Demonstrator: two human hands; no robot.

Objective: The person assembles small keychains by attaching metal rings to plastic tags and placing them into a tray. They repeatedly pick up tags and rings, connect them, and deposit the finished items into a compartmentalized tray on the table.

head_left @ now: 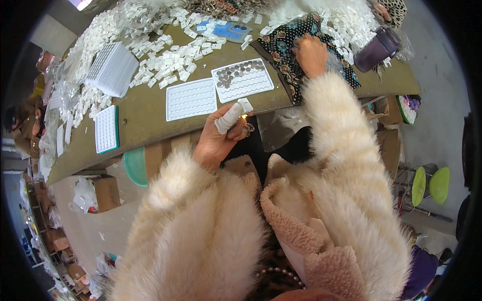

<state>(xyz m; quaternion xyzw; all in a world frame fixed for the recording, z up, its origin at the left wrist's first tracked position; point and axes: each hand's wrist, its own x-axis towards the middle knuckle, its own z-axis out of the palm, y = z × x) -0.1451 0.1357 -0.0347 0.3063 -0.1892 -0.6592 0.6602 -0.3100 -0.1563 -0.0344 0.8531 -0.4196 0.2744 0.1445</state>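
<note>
While the left hand (219, 133), its finger sheathed in a white wrap (229, 119), pinches a small white rectangular plastic piece (245, 105) with a yellow glow just below it, near the table's near edge, the right hand (310, 54) lies on a black cloth with a coloured pattern (283, 44) toward the far right; whether its fingers grip anything there cannot be told. Of two shallow white plastic trays at the middle of the near edge, the right-hand tray (253, 90) looks partly filled: small dark-grey round discs (224, 80) sit along its far side and left end, its near-right cups bare. The left-hand tray (191, 100), just beside it, holds none, so much of the tray space seems left. Beyond them, a heap of loose white rectangular pieces (168, 62) crowds the far left of the olive-brown table (145, 118), around a tall stack of white ridged trays (113, 67). A flat blue plastic object (228, 31) lies toward the far edge, and a dark purple bottle (377, 49) stands tilted near the far right corner. The cloth, bunched close to the partly filled tray and reaching the near edge, hems in that side.
</note>
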